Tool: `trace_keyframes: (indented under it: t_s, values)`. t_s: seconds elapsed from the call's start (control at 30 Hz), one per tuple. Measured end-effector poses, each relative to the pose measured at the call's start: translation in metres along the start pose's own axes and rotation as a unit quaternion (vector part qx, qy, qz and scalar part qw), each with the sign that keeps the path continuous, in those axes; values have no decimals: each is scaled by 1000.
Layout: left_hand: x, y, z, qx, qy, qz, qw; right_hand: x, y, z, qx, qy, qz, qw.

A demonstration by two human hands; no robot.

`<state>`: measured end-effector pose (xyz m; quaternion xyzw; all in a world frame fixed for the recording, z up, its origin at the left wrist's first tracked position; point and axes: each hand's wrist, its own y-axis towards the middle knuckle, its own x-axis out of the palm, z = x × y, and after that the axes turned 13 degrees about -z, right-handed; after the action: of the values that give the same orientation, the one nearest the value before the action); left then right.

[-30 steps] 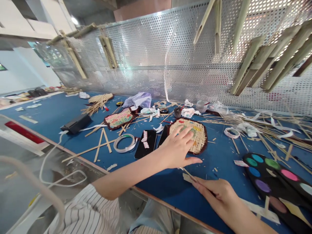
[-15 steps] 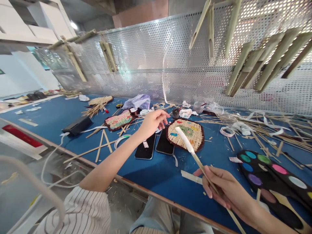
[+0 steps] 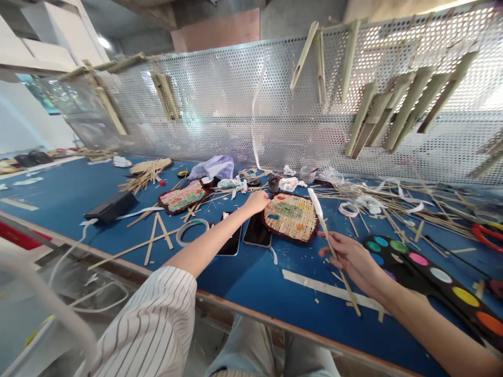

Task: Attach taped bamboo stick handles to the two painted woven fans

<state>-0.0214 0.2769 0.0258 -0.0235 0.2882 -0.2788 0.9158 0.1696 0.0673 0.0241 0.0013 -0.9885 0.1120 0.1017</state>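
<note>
My left hand (image 3: 257, 202) reaches across the table, its fingers closed at the upper left edge of a woven bamboo panel (image 3: 291, 222). This panel lies flat, has a dark brown border and carries painted patches of green, red, blue and orange. In my right hand (image 3: 349, 256) is a thin bamboo stick (image 3: 346, 288), held between thumb and fingers. White material (image 3: 316, 203) is wrapped around the stick's upper end, which points up and away from me, just right of the panel. Two phones lie by my left forearm; the nearer-to-panel phone (image 3: 257, 233) is partly beside the panel.
A paint palette (image 3: 408, 267) lies on the right. Tape rolls (image 3: 192, 230), loose bamboo strips (image 3: 151, 243), a second woven panel (image 3: 184, 197), a black case (image 3: 111, 207) and a dark cup (image 3: 274, 183) are around. A perforated metal screen (image 3: 220, 110) stands behind the table.
My left hand has lowered from above the table to the woven panel's edge, its fingers closing. My right hand and the stick have moved forward, beyond the panel's right side. The view has shifted right.
</note>
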Motion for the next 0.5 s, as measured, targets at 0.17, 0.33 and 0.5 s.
trace_keyframes:
  t_s: [0.17,0.33,0.5]
  values:
    - [2,-4,3,-26,-88,-32,995,-6,6,-3,0,11,8,1000]
    - [-6,-20,10,-42,-211,-96,972,-16,5,4,-9,31,-9,999]
    - [-15,-49,7,-10,-325,-92,941,-23,-4,-15,-40,55,-2,998]
